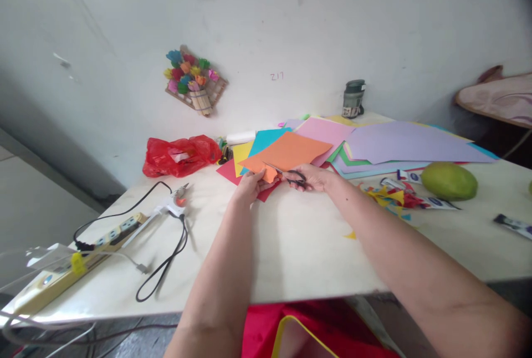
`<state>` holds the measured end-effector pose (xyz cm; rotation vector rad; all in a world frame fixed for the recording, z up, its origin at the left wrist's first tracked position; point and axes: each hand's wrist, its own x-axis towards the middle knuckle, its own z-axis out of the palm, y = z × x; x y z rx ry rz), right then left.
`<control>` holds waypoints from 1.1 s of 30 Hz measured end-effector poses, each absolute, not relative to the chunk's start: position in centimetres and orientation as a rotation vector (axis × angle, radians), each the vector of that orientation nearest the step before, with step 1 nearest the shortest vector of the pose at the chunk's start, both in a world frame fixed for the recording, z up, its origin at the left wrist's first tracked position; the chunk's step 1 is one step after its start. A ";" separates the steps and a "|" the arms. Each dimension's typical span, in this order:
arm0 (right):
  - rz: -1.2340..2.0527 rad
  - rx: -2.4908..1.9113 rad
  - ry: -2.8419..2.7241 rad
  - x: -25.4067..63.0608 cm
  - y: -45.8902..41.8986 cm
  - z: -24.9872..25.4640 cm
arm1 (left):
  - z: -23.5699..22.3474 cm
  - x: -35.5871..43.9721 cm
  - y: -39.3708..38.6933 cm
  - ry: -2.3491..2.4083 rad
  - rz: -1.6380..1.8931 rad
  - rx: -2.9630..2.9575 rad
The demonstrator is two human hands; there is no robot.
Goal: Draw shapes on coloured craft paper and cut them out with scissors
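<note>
My left hand (pixel 256 185) pinches a small piece of orange paper (pixel 270 174) over the middle of the table. From the right, my right hand (pixel 313 177) grips a pair of scissors (pixel 297 178) by its black handles. The blades point left and reach the small piece's upper edge. Just behind both hands lies a large orange sheet (pixel 286 150), on top of blue, yellow and red sheets. Part of a red sheet (pixel 266 194) shows beneath my hands.
At left are a glue gun (pixel 172 203), a power strip (pixel 112 236) and loose cords. A red plastic bag (pixel 180 156) lies behind them. At right are a lilac sheet (pixel 407 142), a green mango-like fruit (pixel 449 180), paper scraps (pixel 386 196) and tubes. A tumbler (pixel 353 98) stands by the wall.
</note>
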<state>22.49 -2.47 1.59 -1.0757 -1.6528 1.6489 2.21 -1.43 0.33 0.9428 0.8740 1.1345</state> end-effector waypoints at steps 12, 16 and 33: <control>1.680 -1.100 -1.715 22.8 -2.7 1.8 | 0.2 1.9 -0.9 0.912 1.390 0.746; 1.644 -1.029 -1.789 22.8 -2.9 1.8 | 0.1 1.9 -1.1 0.894 1.325 0.796; 1.578 -1.029 -1.745 22.1 -3.1 1.7 | 0.2 2.2 -1.2 0.861 1.252 0.813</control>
